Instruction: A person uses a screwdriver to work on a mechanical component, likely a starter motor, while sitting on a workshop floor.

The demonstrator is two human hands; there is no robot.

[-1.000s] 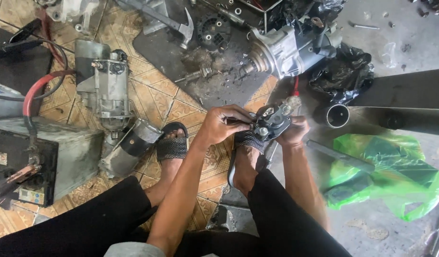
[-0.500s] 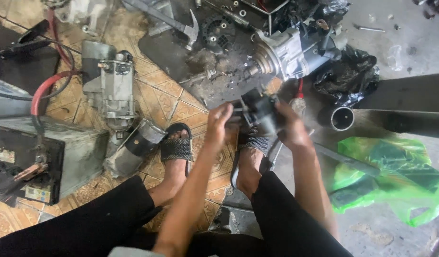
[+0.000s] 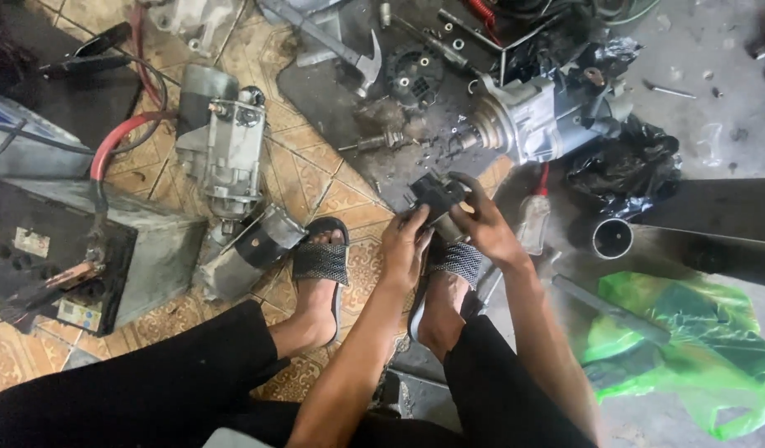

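Note:
Both my hands hold a small dark metal part (image 3: 436, 197) just above my right foot. My left hand (image 3: 405, 247) grips it from the left and below. My right hand (image 3: 484, 224) wraps its right side, with the fingers curled over the top. Beyond the part, a silver starter motor (image 3: 536, 116) lies on a dark greasy mat (image 3: 374, 158) among loose bolts and a black round cover (image 3: 413, 79). I sit with both feet in black sandals (image 3: 320, 261) on the patterned tile floor.
A second starter motor (image 3: 224, 153) lies at the left beside a grey battery box (image 3: 75, 249) with a red cable (image 3: 117, 141). A hammer (image 3: 337, 46) rests at the top. A steel pipe (image 3: 612, 238), a small plastic bottle (image 3: 533, 222) and a green plastic bag (image 3: 698, 348) lie at the right.
My hands have shifted on the part, turning it; the left hand now holds it from below. The view has swung a little, showing more of the battery box at the left.

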